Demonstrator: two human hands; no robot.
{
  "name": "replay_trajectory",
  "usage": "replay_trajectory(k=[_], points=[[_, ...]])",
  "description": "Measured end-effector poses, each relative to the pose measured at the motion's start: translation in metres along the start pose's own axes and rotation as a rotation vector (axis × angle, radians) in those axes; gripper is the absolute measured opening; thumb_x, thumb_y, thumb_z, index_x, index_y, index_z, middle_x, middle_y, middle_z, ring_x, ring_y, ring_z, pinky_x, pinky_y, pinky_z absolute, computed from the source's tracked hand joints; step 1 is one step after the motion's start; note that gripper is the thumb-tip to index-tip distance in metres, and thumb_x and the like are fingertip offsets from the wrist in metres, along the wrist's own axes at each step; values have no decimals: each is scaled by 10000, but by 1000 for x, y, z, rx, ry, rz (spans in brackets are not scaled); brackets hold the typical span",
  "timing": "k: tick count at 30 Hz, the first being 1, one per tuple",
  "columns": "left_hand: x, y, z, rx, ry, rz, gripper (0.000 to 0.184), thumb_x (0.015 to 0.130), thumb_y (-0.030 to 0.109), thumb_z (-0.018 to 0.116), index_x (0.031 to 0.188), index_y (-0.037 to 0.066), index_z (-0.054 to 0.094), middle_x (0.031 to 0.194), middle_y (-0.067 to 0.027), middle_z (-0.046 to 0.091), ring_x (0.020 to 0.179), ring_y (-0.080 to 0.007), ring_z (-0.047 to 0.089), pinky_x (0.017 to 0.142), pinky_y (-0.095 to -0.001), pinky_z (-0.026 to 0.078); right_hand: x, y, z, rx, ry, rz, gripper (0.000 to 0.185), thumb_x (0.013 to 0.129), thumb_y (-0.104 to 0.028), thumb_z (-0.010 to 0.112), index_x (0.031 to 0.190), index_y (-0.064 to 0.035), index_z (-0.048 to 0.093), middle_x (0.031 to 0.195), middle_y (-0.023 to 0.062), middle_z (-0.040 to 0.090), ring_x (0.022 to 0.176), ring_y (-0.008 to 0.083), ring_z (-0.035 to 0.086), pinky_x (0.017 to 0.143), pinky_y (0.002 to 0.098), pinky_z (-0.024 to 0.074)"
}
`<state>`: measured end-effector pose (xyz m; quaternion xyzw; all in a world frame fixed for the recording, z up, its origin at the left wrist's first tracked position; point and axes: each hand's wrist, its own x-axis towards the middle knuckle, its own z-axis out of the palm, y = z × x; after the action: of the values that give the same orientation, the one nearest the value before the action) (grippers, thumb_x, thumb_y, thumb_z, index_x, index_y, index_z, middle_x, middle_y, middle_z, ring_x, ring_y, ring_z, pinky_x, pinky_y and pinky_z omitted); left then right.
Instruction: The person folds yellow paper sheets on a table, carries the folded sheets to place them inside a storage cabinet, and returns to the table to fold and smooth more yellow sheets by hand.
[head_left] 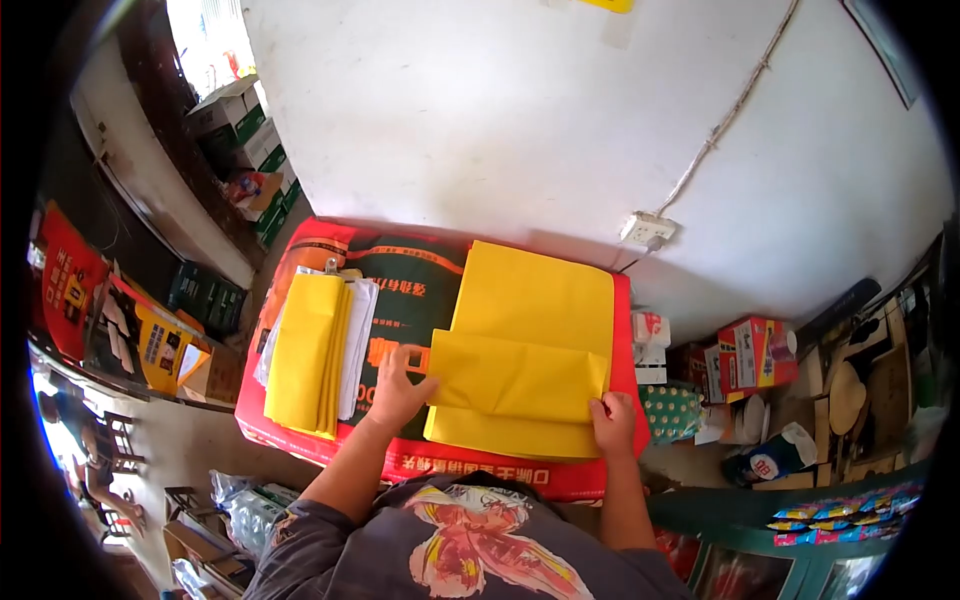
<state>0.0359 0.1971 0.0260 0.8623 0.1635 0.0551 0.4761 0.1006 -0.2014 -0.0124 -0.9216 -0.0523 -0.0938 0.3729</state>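
Observation:
A large yellow sheet, paper or thin card by its look, lies on the table's red cover with a flap folded across its lower part. My left hand is at the flap's left edge; its thumb touches that edge and its fingers are apart, curved over the cover. On the opposite side my right hand pinches the flap's right edge between thumb and curled fingers. Left of my left hand rests a stack of folded yellow sheets. Beneath it are white papers, with a metal clip at the top.
The red printed cover reaches the white wall, where a power socket holds a plug. Boxes and a green dotted bag stand to the right. Cartons are stacked at back left. A person is at far left.

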Motion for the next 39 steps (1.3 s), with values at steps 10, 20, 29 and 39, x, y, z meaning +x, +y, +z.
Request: replay_trajectory(k=[10,20,29,39], points=[[27,64,75,781,-492,512,607,1079,431,334,1623,164,298,1727,-59,168,1604,-237,84,1283,-527,51,0,-3,-6,-38,-48,-2,238,888,-192,721,873,19,611,976,206,629,958,377,600,832,453,490],[22,35,9,272,-127,-158,838,885,494,727,1522,64,395,1574,-163,419,1407,-344,471,1132,-456,418,1,-8,-4,-110,-18,-114,256,901,-149,685,813,18,513,835,172,537,846,339,542,748,436,440],[20,-15,14,-357,-252,-320,517,890,440,744,1107,-19,651,959,-127,695,877,-225,677,778,-374,528,2,-72,-5,-449,18,-330,499,898,-221,701,1336,-25,564,1354,213,565,1303,415,487,1108,530,370],[26,10,6,-300,-189,18,331,1000,282,632,1154,-8,589,1010,-122,705,965,-204,674,836,-362,516,-12,-75,37,-340,-369,-434,806,919,-438,657,1568,-53,373,1669,167,294,1548,392,231,1221,605,168]])
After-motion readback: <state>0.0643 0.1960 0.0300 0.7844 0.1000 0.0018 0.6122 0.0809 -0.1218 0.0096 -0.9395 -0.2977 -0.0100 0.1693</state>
